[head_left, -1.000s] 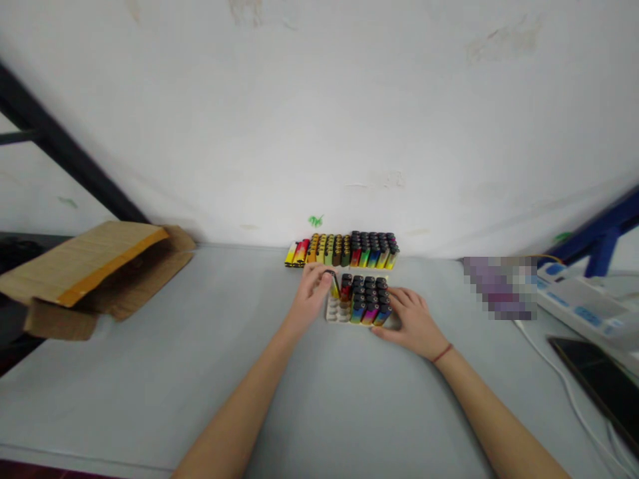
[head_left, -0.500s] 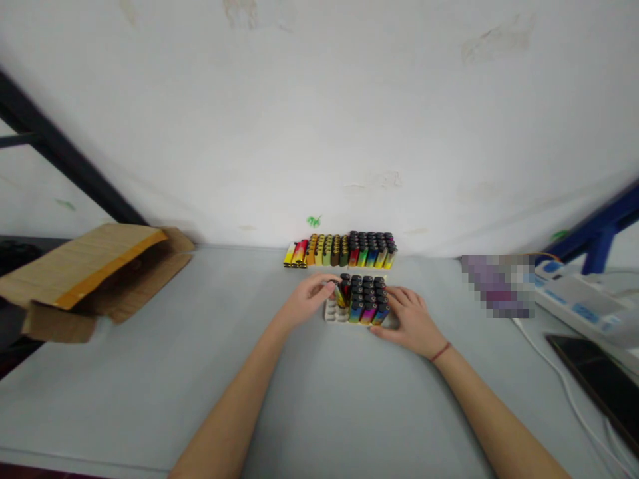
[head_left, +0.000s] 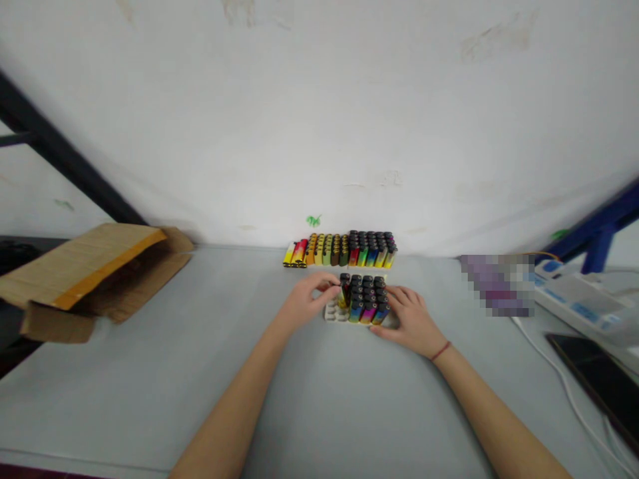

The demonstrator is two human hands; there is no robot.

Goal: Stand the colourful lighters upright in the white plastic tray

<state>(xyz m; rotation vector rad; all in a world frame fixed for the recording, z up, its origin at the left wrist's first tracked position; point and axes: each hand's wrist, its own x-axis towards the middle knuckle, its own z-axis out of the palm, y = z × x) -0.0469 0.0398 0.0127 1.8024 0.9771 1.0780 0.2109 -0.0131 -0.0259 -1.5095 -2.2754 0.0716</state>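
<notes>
A white tray (head_left: 331, 318) with round-edged slots stands on the table, its right part filled with upright black-topped lighters (head_left: 368, 299) in rainbow colours. My left hand (head_left: 308, 303) is at the tray's left side, thumb and index finger pinched on a yellow lighter (head_left: 342, 299) that stands nearly upright in a slot. Several slots at the tray's front left show bare. Around the right end of the tray curves my right hand (head_left: 407, 318), its thumb at the front corner and fingers along the side against the lighters.
Behind the tray, by the wall, stand rows of yellow and dark lighters (head_left: 327, 249) and black-topped ones (head_left: 372, 249). A few lighters (head_left: 295, 254) lie at their left. An open cardboard box (head_left: 100, 266) sits left; a power strip (head_left: 579, 299), cable and phone (head_left: 599, 379) lie right.
The lighter in my left hand has gone from tilted to nearly upright in the tray. My left fingers have shifted slightly; my right hand has stayed in place.
</notes>
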